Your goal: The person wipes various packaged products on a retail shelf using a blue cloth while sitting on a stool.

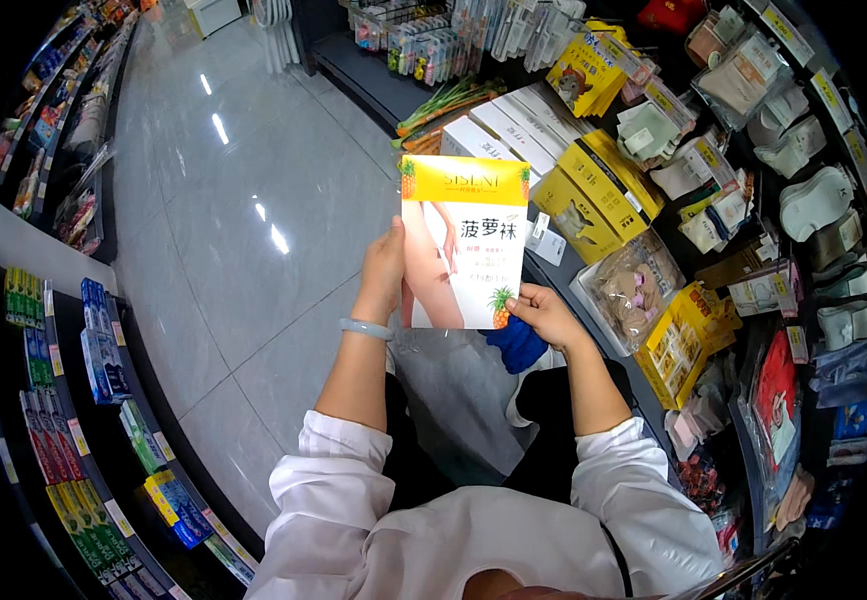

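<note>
A flat hosiery packet (471,247), yellow at the top and white below, is held upright before me, its printed front with a leg picture and pineapples facing me. My left hand (384,266) grips its left edge, the fingers hidden behind it. At the lower right corner my right hand (542,311) pinches it between thumb and fingers. Below the packet, close to my right hand, is a bunched blue cloth item (516,346); what supports it is hidden.
At the right stand shelves with packed socks (816,199), yellow boxes (602,195) and a clear tub (628,289). White boxes (516,124) lie beyond the packet. Toothpaste boxes fill the shelf (65,390) at the left. Grey tiled floor (253,225) runs between.
</note>
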`<act>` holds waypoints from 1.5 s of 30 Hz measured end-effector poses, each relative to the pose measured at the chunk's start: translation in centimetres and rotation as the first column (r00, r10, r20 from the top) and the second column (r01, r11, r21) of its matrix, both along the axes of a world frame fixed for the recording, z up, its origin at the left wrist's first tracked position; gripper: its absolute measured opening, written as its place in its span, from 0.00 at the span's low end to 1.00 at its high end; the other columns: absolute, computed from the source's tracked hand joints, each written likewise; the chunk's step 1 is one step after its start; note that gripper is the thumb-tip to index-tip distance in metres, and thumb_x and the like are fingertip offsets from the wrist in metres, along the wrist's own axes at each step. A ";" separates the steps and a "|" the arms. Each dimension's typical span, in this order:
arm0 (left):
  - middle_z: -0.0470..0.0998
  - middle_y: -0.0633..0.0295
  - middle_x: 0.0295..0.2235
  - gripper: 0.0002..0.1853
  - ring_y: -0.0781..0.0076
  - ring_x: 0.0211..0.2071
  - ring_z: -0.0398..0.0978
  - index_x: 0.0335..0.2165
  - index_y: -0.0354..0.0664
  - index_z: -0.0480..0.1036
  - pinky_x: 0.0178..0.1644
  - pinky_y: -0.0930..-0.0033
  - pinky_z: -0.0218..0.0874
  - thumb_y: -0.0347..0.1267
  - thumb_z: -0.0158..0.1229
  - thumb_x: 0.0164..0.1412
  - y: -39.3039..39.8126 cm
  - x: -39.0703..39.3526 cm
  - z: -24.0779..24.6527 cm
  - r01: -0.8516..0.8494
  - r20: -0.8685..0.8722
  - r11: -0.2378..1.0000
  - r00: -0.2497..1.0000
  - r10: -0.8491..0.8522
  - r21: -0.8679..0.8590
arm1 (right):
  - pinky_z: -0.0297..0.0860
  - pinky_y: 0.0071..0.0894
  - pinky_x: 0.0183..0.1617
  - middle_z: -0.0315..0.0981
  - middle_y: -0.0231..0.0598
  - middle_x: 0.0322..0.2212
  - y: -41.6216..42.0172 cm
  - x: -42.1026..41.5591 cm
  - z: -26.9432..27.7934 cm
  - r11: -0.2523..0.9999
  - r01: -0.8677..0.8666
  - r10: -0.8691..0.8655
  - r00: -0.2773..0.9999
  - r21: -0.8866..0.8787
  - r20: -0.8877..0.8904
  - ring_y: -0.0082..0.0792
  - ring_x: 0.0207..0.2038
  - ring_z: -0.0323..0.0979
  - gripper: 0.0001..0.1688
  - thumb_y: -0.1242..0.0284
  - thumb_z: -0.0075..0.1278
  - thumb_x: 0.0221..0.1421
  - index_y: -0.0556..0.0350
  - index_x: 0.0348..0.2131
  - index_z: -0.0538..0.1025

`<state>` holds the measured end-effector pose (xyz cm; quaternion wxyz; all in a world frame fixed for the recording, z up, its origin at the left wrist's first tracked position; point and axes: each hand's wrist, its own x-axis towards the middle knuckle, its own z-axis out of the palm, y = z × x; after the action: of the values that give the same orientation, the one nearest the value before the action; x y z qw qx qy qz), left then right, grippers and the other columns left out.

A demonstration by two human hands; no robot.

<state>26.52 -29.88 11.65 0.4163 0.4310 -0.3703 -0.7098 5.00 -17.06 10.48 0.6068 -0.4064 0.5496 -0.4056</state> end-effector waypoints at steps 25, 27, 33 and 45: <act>0.66 0.68 0.14 0.14 0.80 0.10 0.58 0.20 0.41 0.67 0.12 0.80 0.45 0.38 0.50 0.56 -0.7 -5.8 -0.6 -0.115 -0.003 0.956 0.993 0.121 0.271 | 0.61 0.19 0.42 0.71 0.33 0.31 0.5 -1.5 -0.6 0.899 0.266 -0.358 0.905 0.349 0.232 0.22 0.35 0.66 0.13 0.68 0.44 0.55 0.59 0.35 0.72; 0.68 0.65 0.17 0.13 0.80 0.15 0.61 0.22 0.40 0.67 0.16 0.82 0.48 0.38 0.51 0.55 -1.3 -5.0 -2.0 -0.055 0.061 0.966 0.997 0.041 0.253 | 0.62 0.18 0.39 0.71 0.32 0.30 0.0 -1.2 -0.7 0.910 0.303 -0.362 0.913 0.285 0.187 0.20 0.33 0.66 0.13 0.68 0.43 0.56 0.59 0.34 0.72; 0.69 0.54 0.36 0.25 0.67 0.37 0.66 0.42 0.30 0.63 0.40 0.72 0.56 0.40 0.53 0.53 -2.8 -5.2 -6.0 -0.243 0.269 0.967 0.939 0.215 0.075 | 0.62 0.15 0.35 0.71 0.30 0.27 -1.0 -3.3 -0.9 0.866 0.498 -0.498 0.867 0.048 -0.007 0.18 0.28 0.66 0.10 0.73 0.44 0.55 0.61 0.36 0.72; 0.58 0.44 0.46 0.33 0.54 0.47 0.61 0.46 0.22 0.59 0.48 0.66 0.56 0.38 0.57 0.47 -1.9 -8.1 -2.8 -0.142 0.523 0.925 0.789 0.321 -0.353 | 0.68 0.26 0.35 0.72 0.36 0.28 -6.6 -8.5 -0.2 0.756 0.578 -0.654 0.685 0.307 0.320 0.29 0.31 0.70 0.13 0.72 0.45 0.54 0.57 0.40 0.69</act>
<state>18.46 -31.75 8.81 0.4301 0.5993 -0.5232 -0.4267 -3.45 -23.62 10.30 0.5694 -0.0458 0.5492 -0.6100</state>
